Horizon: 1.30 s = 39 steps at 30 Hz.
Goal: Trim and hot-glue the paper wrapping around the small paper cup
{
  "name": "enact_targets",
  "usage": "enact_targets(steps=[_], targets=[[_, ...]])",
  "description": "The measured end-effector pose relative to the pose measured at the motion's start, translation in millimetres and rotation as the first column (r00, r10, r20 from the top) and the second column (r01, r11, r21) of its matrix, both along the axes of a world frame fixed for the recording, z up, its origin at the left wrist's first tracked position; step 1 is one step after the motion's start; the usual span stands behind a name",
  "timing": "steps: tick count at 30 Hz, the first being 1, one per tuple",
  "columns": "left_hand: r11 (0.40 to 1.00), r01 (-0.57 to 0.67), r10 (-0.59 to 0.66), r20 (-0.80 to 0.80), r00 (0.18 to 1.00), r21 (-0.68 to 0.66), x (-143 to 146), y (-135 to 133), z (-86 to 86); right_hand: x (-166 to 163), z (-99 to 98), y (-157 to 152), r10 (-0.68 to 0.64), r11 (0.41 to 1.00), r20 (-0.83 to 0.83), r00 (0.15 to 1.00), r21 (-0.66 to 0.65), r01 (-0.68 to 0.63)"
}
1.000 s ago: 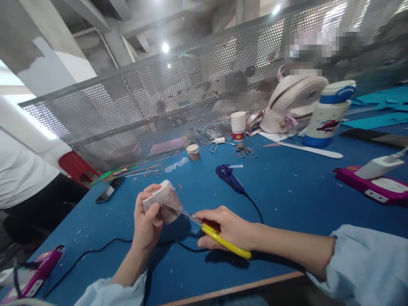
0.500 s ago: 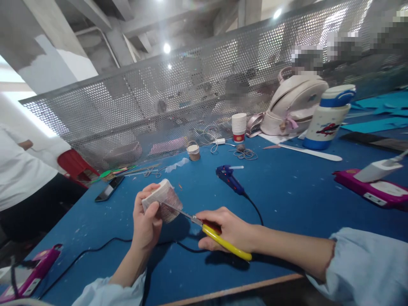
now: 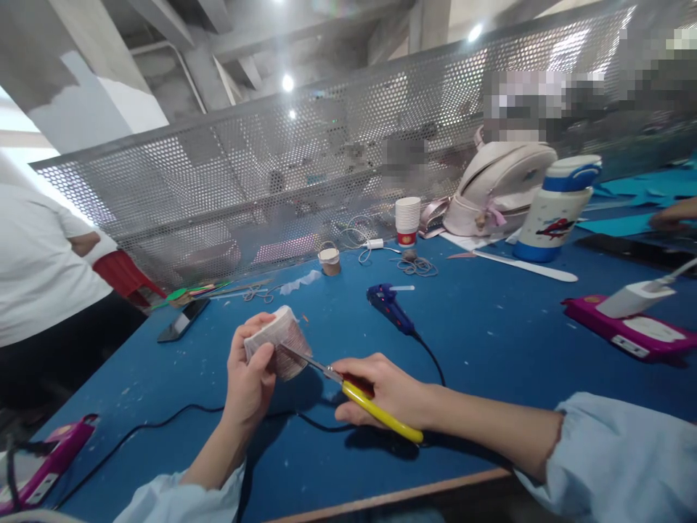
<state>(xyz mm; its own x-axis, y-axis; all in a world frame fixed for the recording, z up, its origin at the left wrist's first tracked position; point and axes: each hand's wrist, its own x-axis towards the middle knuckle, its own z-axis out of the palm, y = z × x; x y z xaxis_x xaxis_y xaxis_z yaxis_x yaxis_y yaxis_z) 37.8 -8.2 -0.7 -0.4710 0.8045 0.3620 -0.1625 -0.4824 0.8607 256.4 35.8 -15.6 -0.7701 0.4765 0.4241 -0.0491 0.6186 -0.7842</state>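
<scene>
My left hand point(image 3: 251, 370) grips a small cup-shaped piece point(image 3: 294, 347), tilted, with whitish cloth or paper around its upper part and brownish ridges below. In my right hand point(image 3: 384, 396) is a pair of scissors with yellow handles point(image 3: 381, 414). Its metal blades reach left to the side of the cup-shaped piece, near my left thumb; whether they cut into the covering I cannot tell. Beyond my hands a dark blue glue gun point(image 3: 390, 309) lies on the blue table point(image 3: 327, 479). Farther back stands a small brown bucket point(image 3: 329, 263) with a white top.
A phone point(image 3: 184, 321) lies at left, near string and sticks. Paper cups point(image 3: 408, 221), a backpack point(image 3: 498, 189) and a bottle point(image 3: 558, 207) stand at the back right. Purple power strips point(image 3: 632, 327) sit at both sides. A black cord point(image 3: 147, 427) crosses in front. Another person point(image 3: 49, 269) stands left.
The view has shifted slightly. My hands, the cup-shaped piece and the scissors keep nearly the same pose. Another person's hand has appeared at the far right, and the person at left shows more.
</scene>
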Motion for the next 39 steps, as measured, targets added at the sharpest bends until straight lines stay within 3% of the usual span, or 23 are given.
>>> enact_targets(steps=[15, 29, 39], targets=[[1.0, 0.006, -0.006, 0.031, 1.0, -0.015, 3.9, -0.6, 3.0, -0.8, -4.2, 1.4, -0.014, 1.0, -0.008, 1.0, -0.003, 0.014], [1.0, 0.015, -0.015, -0.09, 0.996, 0.003, 5.0, 1.3, 1.7, 1.1, -3.6, 4.7, -0.006, 1.0, 0.012, 1.0, 0.021, 0.006], [0.999, 0.033, -0.035, -0.078, 0.996, -0.028, 4.3, 2.1, 1.8, 1.5, -3.0, 6.7, 0.015, 0.999, -0.006, 1.0, 0.034, -0.015]])
